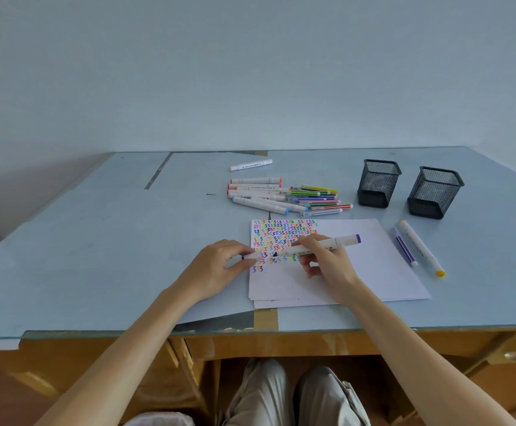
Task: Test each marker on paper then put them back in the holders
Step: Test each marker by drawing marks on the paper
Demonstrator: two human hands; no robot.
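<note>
A purple marker (318, 245) is gripped by the right hand (324, 259) over the paper (358, 272); its cap (252, 256) is pinched by the left hand (219, 269); at 1 o'clock, contents of two mesh holders (379, 187) cannot be made out.

1. My paper (336, 272) has many small squiggles in rows, in lots of colors. They look like the number 3, written again and again. The lowest ones are purple.
2. The white marker (251, 165) lying alone at the back of the desk has dark print along its side. It is too small for me to read.
3. The marker (318, 245) I hold has small print too. I cannot read it.
</note>
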